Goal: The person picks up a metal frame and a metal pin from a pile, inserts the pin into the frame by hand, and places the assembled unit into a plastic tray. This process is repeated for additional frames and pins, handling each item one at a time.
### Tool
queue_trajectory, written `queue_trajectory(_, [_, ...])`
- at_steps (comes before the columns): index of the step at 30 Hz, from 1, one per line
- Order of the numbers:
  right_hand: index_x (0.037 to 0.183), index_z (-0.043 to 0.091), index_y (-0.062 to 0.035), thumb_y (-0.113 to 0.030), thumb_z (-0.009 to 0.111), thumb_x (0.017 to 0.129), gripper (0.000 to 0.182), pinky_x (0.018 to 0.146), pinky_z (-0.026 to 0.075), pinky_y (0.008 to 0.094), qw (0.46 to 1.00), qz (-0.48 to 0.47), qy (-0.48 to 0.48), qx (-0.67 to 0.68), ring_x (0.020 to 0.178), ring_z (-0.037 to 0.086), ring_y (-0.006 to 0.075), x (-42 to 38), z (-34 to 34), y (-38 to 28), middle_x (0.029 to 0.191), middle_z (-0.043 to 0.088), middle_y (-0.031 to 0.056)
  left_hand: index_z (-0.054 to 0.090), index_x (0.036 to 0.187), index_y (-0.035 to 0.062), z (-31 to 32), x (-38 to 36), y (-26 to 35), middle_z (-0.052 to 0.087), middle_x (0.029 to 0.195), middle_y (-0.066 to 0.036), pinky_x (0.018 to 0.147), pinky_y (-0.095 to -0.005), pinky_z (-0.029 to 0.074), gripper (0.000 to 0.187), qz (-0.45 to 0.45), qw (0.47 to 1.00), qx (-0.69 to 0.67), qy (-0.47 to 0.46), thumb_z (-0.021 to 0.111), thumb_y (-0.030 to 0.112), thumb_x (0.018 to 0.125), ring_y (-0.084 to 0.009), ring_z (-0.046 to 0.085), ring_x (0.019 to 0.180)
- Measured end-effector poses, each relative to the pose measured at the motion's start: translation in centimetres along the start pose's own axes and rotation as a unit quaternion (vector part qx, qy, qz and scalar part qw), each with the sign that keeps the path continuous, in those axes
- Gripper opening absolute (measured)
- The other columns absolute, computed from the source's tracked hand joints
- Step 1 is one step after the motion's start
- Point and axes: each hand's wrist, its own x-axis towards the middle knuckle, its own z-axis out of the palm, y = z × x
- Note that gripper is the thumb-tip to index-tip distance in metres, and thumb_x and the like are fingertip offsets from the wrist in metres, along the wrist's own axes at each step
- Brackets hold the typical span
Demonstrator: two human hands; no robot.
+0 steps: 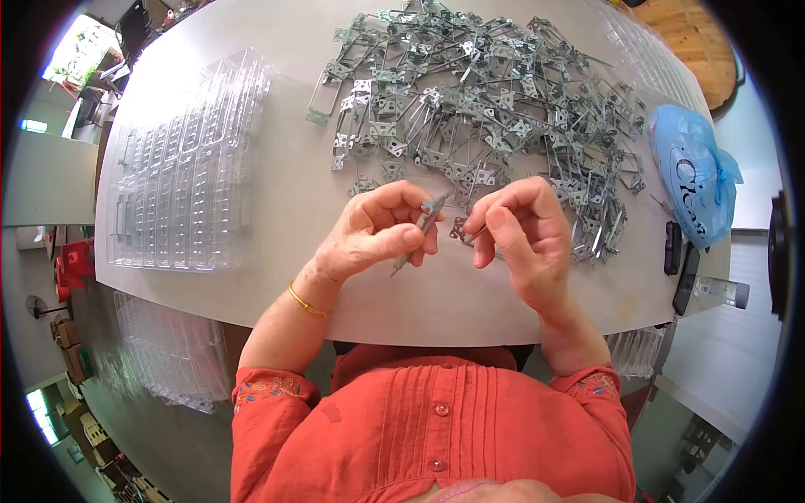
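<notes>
My left hand [373, 230] pinches a thin grey metal part [429, 220] between thumb and fingers, its pointed end angled down towards me. Just to the right, my right hand [530, 233] is closed on a small metal bracket [458, 228] with holes in its plate; the rest of it is hidden by the fingers. The two hands are raised over the near part of the table, a small gap between them. Beyond them lies a large tangled pile of metal brackets with thin rods [470, 101].
Stacked clear plastic trays [189, 168] stand on the table [293, 109] at left. On the right are a blue plastic bag [689, 172], a black phone-like object [687, 279] and a clear bottle [719, 292]. More clear trays [172, 344] sit below the table's left edge.
</notes>
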Motion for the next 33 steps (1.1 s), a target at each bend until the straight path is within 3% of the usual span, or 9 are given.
queue_trajectory(1, [0.106, 0.052, -0.0036, -0.007, 0.056, 0.104, 0.006, 0.061, 0.052, 0.0228, 0.998, 0.049, -0.025, 0.023, 0.069, 0.062, 0.0081, 0.1, -0.3, 0.1, 0.103, 0.066, 0.0113, 0.061, 0.115, -0.0033, -0.1, -0.1, -0.3, 0.069, 0.087, -0.012, 0.066, -0.0301, 0.054, 0.046, 0.000, 1.000, 0.000, 0.000, 0.077, 0.032, 0.090, -0.0171, 0.066, 0.072])
queue_trajectory(3, [0.105, 0.053, -0.0043, -0.009, 0.059, 0.104, 0.008, 0.060, 0.051, 0.0226, 0.996, 0.067, -0.033, 0.058, 0.069, 0.062, 0.0077, 0.3, -0.3, 0.3, 0.101, 0.066, 0.0095, 0.062, 0.114, -0.0033, -0.2, -0.1, -0.7, 0.067, 0.085, -0.008, 0.065, -0.0282, 0.052, 0.038, 0.105, 0.975, 0.191, 0.035, 0.079, 0.017, 0.087, -0.0139, 0.064, 0.072])
queue_trajectory(4, [0.104, 0.054, -0.0049, -0.011, 0.061, 0.103, 0.009, 0.059, 0.051, 0.0223, 0.991, 0.086, -0.040, 0.092, 0.069, 0.062, 0.0073, 0.4, -0.3, 0.3, 0.100, 0.066, 0.0076, 0.062, 0.112, -0.0022, 0.0, -0.2, -0.6, 0.065, 0.083, -0.005, 0.064, -0.0270, 0.050, 0.035, 0.100, 0.968, 0.225, 0.042, 0.079, 0.007, 0.082, -0.0115, 0.061, 0.071])
queue_trajectory(7, [0.102, 0.054, -0.0055, -0.012, 0.064, 0.102, 0.012, 0.060, 0.051, 0.0220, 0.994, 0.087, -0.014, 0.068, 0.068, 0.061, 0.0065, 0.4, 0.2, 0.1, 0.095, 0.064, 0.0043, 0.063, 0.110, -0.0007, 0.9, 0.0, -0.2, 0.065, 0.079, -0.003, 0.062, -0.0264, 0.050, 0.039, 0.156, 0.904, 0.390, 0.077, 0.082, 0.008, 0.077, -0.0098, 0.060, 0.069])
queue_trajectory(13, [0.098, 0.053, -0.0055, -0.007, 0.067, 0.100, 0.013, 0.060, 0.050, 0.0210, 0.992, 0.121, 0.003, -0.025, 0.070, 0.060, 0.0046, 0.1, 0.9, 0.4, 0.091, 0.061, 0.0006, 0.064, 0.110, 0.0019, 1.0, 0.4, -0.7, 0.064, 0.078, -0.001, 0.057, -0.0265, 0.048, 0.045, 0.251, 0.830, 0.487, 0.105, 0.085, 0.005, 0.071, -0.0107, 0.057, 0.064])
queue_trajectory(17, [0.097, 0.054, -0.0053, -0.004, 0.066, 0.098, 0.012, 0.060, 0.050, 0.0202, 0.994, 0.089, 0.023, -0.066, 0.069, 0.059, 0.0036, 0.1, 0.9, 0.9, 0.091, 0.061, 0.0005, 0.064, 0.112, 0.0023, 0.9, 0.6, -1.1, 0.064, 0.081, -0.002, 0.059, -0.0266, 0.049, 0.048, 0.272, 0.820, 0.490, 0.113, 0.087, 0.005, 0.069, -0.0127, 0.058, 0.064])
queue_trajectory(23, [0.095, 0.053, -0.0060, -0.001, 0.064, 0.097, 0.012, 0.058, 0.049, 0.0184, 0.991, 0.046, 0.115, -0.057, 0.066, 0.058, 0.0025, 0.7, 0.4, 0.3, 0.091, 0.064, 0.0032, 0.058, 0.122, -0.0029, 0.9, 0.6, -0.6, 0.061, 0.109, -0.012, 0.081, -0.0306, 0.050, 0.043, 0.310, 0.848, 0.407, 0.137, 0.071, 0.003, 0.081, -0.0168, 0.059, 0.093])
queue_trajectory(26, [0.096, 0.053, -0.0069, -0.002, 0.064, 0.098, 0.012, 0.055, 0.049, 0.0188, 0.988, 0.031, 0.143, -0.045, 0.064, 0.059, 0.0040, 0.9, -0.4, 0.2, 0.093, 0.065, 0.0068, 0.055, 0.120, -0.0043, -0.2, 0.0, -1.0, 0.056, 0.112, -0.008, 0.092, -0.0290, 0.045, 0.035, 0.247, 0.911, 0.271, 0.188, 0.062, 0.000, 0.086, -0.0146, 0.054, 0.099])
queue_trajectory(33, [0.097, 0.053, -0.0067, -0.003, 0.063, 0.099, 0.011, 0.053, 0.047, 0.0200, 0.991, 0.007, 0.127, -0.029, 0.060, 0.057, 0.0054, 0.9, 0.0, 0.3, 0.093, 0.066, 0.0089, 0.061, 0.108, -0.0013, 0.6, 0.3, -0.9, 0.061, 0.098, -0.009, 0.074, -0.0283, 0.050, 0.025, 0.276, 0.866, 0.389, 0.152, 0.066, -0.006, 0.083, -0.0148, 0.060, 0.080])
